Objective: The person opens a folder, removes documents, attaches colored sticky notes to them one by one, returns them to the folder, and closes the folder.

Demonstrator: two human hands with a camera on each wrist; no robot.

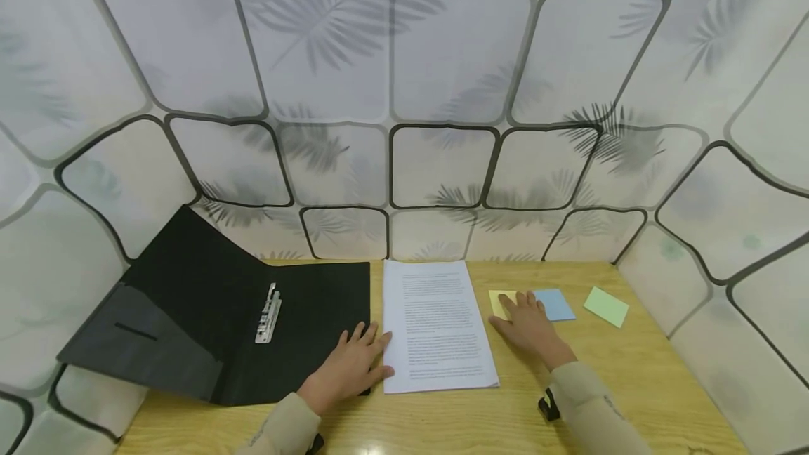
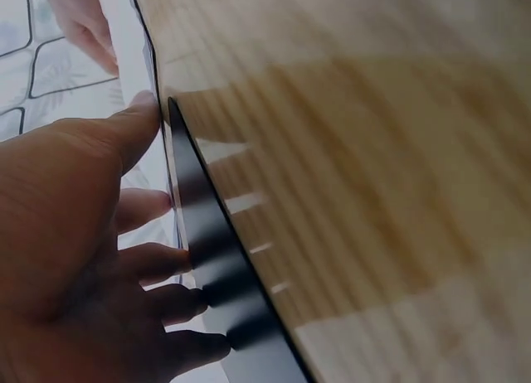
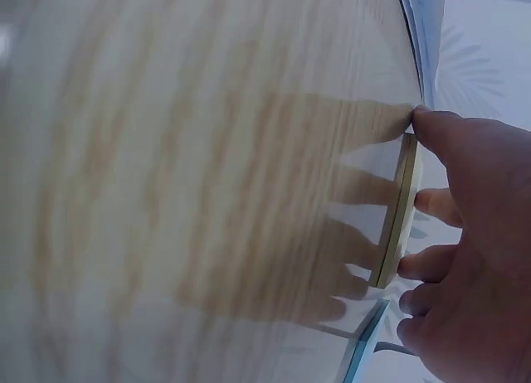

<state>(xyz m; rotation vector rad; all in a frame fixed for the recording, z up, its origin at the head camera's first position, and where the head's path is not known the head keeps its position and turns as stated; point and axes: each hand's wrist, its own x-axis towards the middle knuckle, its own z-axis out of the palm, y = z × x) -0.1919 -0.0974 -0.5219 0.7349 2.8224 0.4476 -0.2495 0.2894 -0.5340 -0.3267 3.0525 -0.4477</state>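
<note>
A stack of printed paper (image 1: 436,328) lies in the middle of the wooden table. Left of it, a black clip folder (image 1: 322,300) is spread open, with a metal clip (image 1: 268,314) on its inside. My left hand (image 1: 350,367) rests at the folder's right edge, fingers spread, its thumb and index fingertips at the left edge of the paper. To the right, my right hand (image 1: 527,325) touches a yellow sticky note pad (image 1: 496,304) with its fingertips; the thumb meets the table near the paper in the right wrist view. A blue sticky note pad (image 1: 556,305) lies just beside that hand.
A green sticky note pad (image 1: 607,306) lies farther right on the table (image 1: 632,385). Patterned cloth walls (image 1: 442,167) enclose the table at the back and sides. The folder's left cover (image 1: 145,343) leans up against the left wall.
</note>
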